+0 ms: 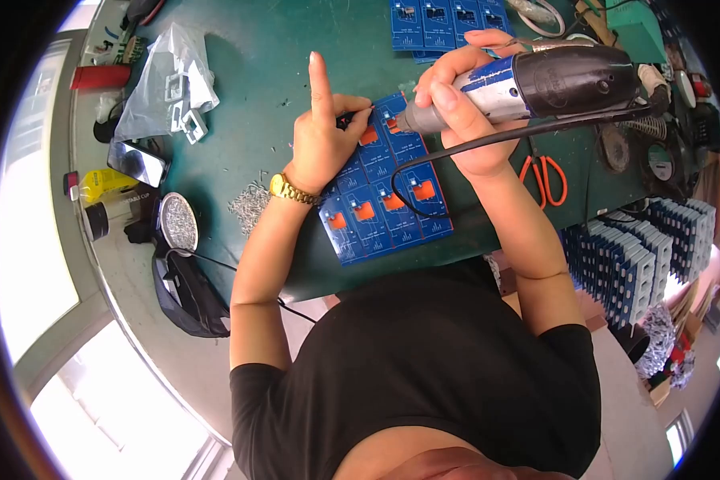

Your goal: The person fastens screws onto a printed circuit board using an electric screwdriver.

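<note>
A blue printed panel point(384, 188), marked out in several sections with orange patches, lies tilted on the green table. My right hand point(476, 120) is wrapped round a corded electric screwdriver point(552, 82) with a silver, blue and black body. Its tapered nose points left, at an orange patch near the panel's far edge; I cannot tell if the tip touches. My left hand point(328, 132), a gold watch on its wrist, is at the panel's far left edge. Its index finger points away from me, while thumb and other fingers pinch around something small and dark.
Left of the panel lie a pile of small screws point(250, 206), a round tin of screws point(179, 222), a phone point(139, 162) and a plastic bag point(168, 88) with white parts. Orange-handled scissors point(544, 181) lie right. More blue panels point(448, 24) lie at the far side.
</note>
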A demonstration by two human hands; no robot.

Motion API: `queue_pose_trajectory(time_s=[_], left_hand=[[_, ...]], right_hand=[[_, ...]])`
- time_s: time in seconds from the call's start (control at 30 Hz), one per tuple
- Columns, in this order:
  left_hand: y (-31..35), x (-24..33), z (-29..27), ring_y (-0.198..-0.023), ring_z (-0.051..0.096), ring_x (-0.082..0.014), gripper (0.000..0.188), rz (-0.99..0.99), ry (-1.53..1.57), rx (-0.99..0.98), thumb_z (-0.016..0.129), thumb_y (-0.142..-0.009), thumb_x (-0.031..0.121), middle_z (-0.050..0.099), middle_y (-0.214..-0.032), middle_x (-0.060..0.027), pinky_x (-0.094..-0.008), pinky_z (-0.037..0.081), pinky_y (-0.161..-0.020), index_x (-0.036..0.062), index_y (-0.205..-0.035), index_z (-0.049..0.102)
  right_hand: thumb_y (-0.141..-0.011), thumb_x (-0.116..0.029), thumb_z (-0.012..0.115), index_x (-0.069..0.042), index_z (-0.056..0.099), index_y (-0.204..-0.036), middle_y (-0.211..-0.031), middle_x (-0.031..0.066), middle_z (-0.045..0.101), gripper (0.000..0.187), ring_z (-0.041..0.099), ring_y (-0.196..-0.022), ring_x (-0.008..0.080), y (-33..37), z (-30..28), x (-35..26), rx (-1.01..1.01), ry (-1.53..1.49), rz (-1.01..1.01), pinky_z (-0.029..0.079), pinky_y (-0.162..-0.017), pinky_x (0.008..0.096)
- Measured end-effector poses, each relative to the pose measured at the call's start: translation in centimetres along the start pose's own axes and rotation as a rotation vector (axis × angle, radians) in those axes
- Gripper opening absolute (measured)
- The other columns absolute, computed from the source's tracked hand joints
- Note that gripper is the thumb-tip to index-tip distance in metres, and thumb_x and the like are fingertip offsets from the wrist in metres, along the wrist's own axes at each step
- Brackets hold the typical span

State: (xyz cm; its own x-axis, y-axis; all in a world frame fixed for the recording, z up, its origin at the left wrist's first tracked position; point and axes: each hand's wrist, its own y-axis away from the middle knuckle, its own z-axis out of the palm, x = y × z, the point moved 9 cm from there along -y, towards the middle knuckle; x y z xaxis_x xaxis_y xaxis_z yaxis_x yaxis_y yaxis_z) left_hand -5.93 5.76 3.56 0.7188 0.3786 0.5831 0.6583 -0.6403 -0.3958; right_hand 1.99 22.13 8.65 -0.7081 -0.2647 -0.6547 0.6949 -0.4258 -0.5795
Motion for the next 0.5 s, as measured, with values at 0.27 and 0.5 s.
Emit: queue_pose_trajectory(time_s=[0.27,0.5], left_hand=[[-0.1,1.2,0.0,-0.067,0.069,-0.0198,0.101,0.152,-0.054,0.059,0.073,-0.075,0.002,0.071,-0.082,-0.0044,-0.0286,0.056,-0.058,-0.0032,-0.148,0.003],[0.0,1.6,-0.4,-0.064,0.067,-0.0188,0.101,0.27,-0.099,0.064,0.073,-0.072,0.001,0.069,-0.079,-0.002,-0.0292,0.055,-0.056,-0.0023,-0.149,0.008]], right_hand=[[-0.079,0.004,0.063,-0.007,0.039,-0.124,-0.084,0.0117,0.058,0.052,0.06,-0.068,0.0211,-0.2,0.5,-0.4,-0.008,0.099,-0.014,0.051,-0.067,0.036],[-0.08,0.004,0.063,-0.006,0.038,-0.123,-0.083,0.0115,0.058,0.051,0.06,-0.069,0.021,-0.2,0.2,0.0,0.034,0.101,-0.054,0.051,-0.068,0.0358]])
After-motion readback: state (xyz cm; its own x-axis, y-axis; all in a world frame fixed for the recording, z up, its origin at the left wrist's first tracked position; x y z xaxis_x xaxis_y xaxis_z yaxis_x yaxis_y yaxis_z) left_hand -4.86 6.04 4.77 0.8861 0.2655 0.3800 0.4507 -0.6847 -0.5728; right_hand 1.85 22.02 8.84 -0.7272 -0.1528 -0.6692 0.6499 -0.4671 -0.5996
